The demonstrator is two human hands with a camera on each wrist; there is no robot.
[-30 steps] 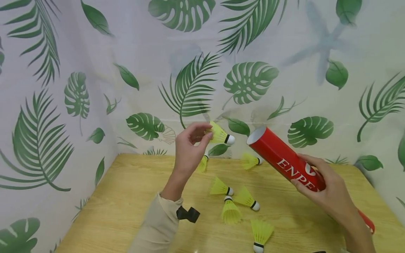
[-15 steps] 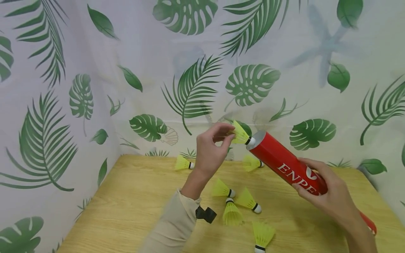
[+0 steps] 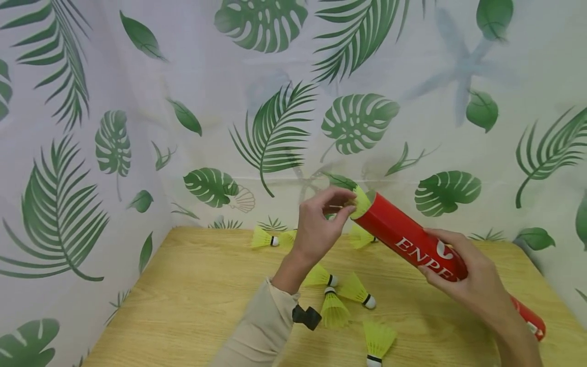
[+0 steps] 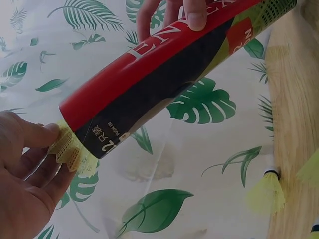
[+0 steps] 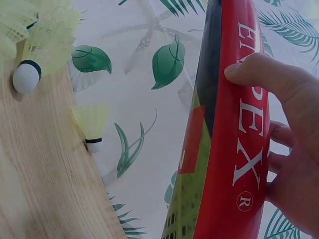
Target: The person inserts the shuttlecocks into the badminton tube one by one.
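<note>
My left hand [image 3: 322,219] pinches the skirt of a yellow shuttlecock [image 3: 361,202] between thumb and fingers. Its cork end is hidden inside the mouth of a red shuttlecock tube [image 3: 403,232], while part of the feathered skirt sticks out, as the left wrist view shows at the skirt rim [image 4: 75,152]. My right hand [image 3: 472,270] grips the tube near its lower end and holds it slanted above the table, mouth toward the upper left. In the right wrist view, the thumb lies across the lettering on the tube [image 5: 239,149].
Several yellow shuttlecocks lie on the wooden table [image 3: 183,306]: one by the back edge [image 3: 263,238], a group near the middle [image 3: 355,293], and one nearer the front [image 3: 378,340]. Another red cylinder [image 3: 527,318] lies at the right, partly behind my right forearm. A leaf-print cloth [image 3: 220,127] hangs behind.
My left hand has moved right, bringing the shuttlecock from beside the tube into its mouth, cork first. My right hand and the tube have stayed nearly in place.
</note>
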